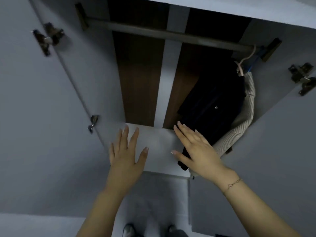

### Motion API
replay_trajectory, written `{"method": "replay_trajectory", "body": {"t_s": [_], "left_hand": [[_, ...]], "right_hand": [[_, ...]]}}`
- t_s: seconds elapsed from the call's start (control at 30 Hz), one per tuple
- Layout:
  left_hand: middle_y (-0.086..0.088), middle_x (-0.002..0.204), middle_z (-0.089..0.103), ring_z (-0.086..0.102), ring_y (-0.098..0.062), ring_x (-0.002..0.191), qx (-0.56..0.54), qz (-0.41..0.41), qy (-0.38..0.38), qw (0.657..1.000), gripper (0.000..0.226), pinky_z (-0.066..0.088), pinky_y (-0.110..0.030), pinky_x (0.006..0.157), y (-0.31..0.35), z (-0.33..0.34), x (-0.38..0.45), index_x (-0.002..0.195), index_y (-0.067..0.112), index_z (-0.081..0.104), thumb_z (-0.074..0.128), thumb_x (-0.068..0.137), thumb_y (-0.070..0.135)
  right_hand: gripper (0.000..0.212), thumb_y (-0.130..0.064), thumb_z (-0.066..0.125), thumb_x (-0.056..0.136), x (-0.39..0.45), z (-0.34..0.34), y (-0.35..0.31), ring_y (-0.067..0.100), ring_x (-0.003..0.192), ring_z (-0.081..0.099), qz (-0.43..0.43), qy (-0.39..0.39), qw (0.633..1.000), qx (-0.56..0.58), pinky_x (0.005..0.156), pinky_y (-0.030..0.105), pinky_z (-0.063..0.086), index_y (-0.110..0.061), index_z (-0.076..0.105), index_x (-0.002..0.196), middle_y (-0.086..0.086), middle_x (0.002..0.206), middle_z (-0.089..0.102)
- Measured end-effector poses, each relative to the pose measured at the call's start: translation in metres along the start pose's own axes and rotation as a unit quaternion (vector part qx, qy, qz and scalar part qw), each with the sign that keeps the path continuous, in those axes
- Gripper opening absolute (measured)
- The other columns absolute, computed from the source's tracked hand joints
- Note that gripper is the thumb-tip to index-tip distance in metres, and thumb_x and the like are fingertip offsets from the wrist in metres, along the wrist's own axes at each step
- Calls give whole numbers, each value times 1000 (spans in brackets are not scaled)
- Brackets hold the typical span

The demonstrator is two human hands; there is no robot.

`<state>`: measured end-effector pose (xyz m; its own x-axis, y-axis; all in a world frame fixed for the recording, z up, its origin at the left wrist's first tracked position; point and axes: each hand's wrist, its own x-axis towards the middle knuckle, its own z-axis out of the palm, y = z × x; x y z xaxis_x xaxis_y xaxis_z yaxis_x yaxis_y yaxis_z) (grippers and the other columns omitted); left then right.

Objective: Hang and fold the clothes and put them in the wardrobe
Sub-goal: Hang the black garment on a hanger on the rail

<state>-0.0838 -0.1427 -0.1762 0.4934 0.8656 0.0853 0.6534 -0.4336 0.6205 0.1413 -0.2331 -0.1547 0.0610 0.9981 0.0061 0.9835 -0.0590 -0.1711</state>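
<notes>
Left hand (125,153): open, fingers spread, above the wardrobe shelf (159,142).
Right hand (195,147): open, flat against the dark garment (212,106).
Dark garment: hanging lengthwise from the rail (171,34), beside a striped garment (246,117).

One head-worn wide-angle view only, close up, facing forward and down into the open wardrobe (140,79). Near edge: forearms and shoes (130,230) on the floor. Far edge: hanging rail (171,34). Left and right: open doors with hinges (47,37). No second view sharing the scene.
</notes>
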Motion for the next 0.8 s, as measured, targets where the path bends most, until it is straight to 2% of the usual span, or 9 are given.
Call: {"method": "replay_trajectory", "body": {"t_s": [0.07, 0.17, 0.37, 0.47, 0.57, 0.8], "left_hand": [[7, 163, -10, -19, -10, 147, 16, -43, 27, 999, 70, -10, -44, 120, -11, -4, -32, 154, 35, 7, 23, 91, 60], [8, 162, -10, -21, -7, 146, 33, -108, 80, 990, 65, -12, -44, 120, -20, -7, -84, 154, 36, 10, 33, 96, 55], [10, 162, -11, -21, -6, 146, 75, -250, 197, 945, 63, -10, -41, 120, 6, 10, -212, 154, 37, 10, 33, 97, 54], [10, 162, -9, -19, -8, 147, 92, -317, 240, 913, 62, -10, -39, 120, 31, 28, -285, 153, 36, 12, 30, 96, 55], [9, 161, -11, -19, -8, 146, 105, -400, 258, 873, 62, -7, -43, 121, 56, 47, -363, 154, 36, 12, 36, 99, 50], [7, 163, -6, -12, -12, 149, 73, -548, 348, 757, 64, -8, -40, 120, 103, 70, -527, 153, 36, 14, 44, 97, 45]], "right_hand": [[76, -63, 23, 96, -3, 6, -16, 1, 147, -11, -40, 0, 999, 6, 120, 28, -9, -25, -3, 156, -10, 162, -12], [77, -63, 25, 95, -9, 17, -43, 2, 147, -7, -94, -25, 993, 74, 122, 31, -3, -25, -4, 156, -10, 162, -11], [74, -59, 34, 96, -59, 45, -94, 4, 149, -3, -244, -68, 957, 140, 123, 36, 6, -28, 3, 155, -10, 163, -3], [74, -60, 34, 96, -99, 57, -108, 5, 149, -2, -319, -86, 935, 132, 122, 32, 1, -29, 4, 156, -11, 163, -2], [72, -59, 33, 96, -143, 67, -126, 4, 149, -4, -388, -129, 905, 120, 121, 29, -2, -30, 2, 155, -14, 162, -5], [69, -58, 30, 98, -250, 89, -218, 0, 148, -6, -557, -210, 799, 83, 122, 30, -4, -33, -1, 154, -16, 161, -8]]}}
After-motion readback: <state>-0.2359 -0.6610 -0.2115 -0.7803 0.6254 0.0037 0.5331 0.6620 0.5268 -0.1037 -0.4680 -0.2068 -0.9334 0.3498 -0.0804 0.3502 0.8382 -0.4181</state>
